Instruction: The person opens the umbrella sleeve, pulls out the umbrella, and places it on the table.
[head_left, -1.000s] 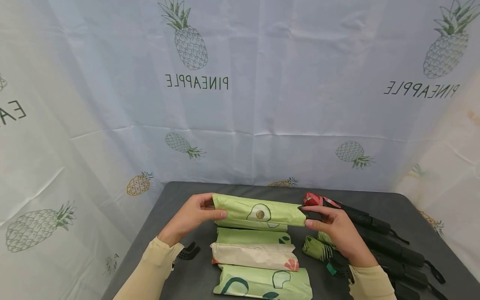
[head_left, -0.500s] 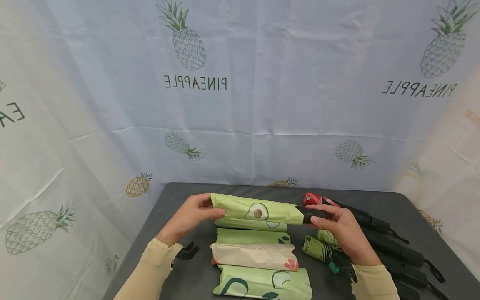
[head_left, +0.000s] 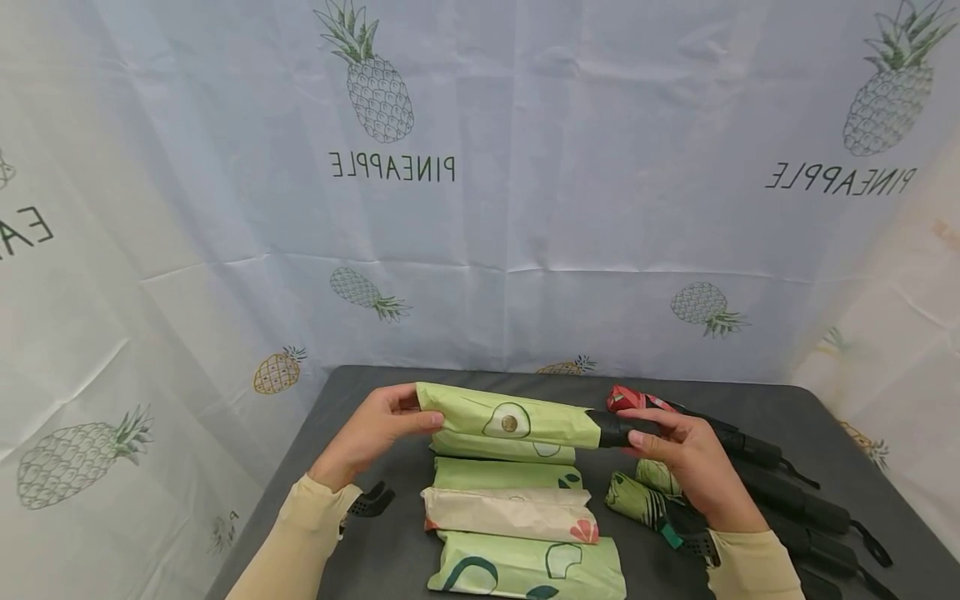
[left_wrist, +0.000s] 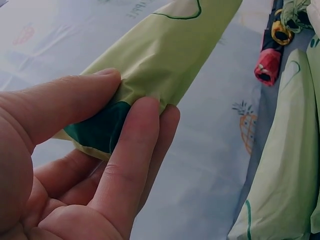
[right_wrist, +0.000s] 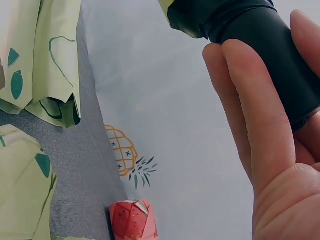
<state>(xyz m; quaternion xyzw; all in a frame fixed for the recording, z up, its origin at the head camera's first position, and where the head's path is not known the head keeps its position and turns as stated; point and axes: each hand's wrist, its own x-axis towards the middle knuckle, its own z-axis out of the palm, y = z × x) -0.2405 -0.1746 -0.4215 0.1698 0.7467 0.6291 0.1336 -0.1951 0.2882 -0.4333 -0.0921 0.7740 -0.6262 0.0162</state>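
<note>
Above the far part of the table, my left hand (head_left: 378,437) pinches the left end of a light green avocado-print umbrella sleeve (head_left: 461,408). In the left wrist view, the thumb and fingers (left_wrist: 139,130) squeeze its dark green-patched end. A folded umbrella (head_left: 613,428) sticks out of the sleeve's right end, showing its black handle. My right hand (head_left: 690,458) grips that handle between thumb and fingers, as the right wrist view also shows on the black grip (right_wrist: 270,60). The rest of the umbrella is hidden inside the sleeve, which tilts slightly down to the right.
Below the hands lie several flat sleeves: green ones, such as the front sleeve (head_left: 585,571), and a beige sleeve (head_left: 513,511). At the right are several folded umbrellas, including a red-topped umbrella (head_left: 626,397) and a green-topped umbrella (head_left: 632,497). A pineapple-print curtain (head_left: 487,208) hangs behind the table (head_left: 375,554).
More of the black handle shows beyond the sleeve's right end. My right hand has shifted a little right with the handle, while my left hand and the sleeve moved slightly left.
</note>
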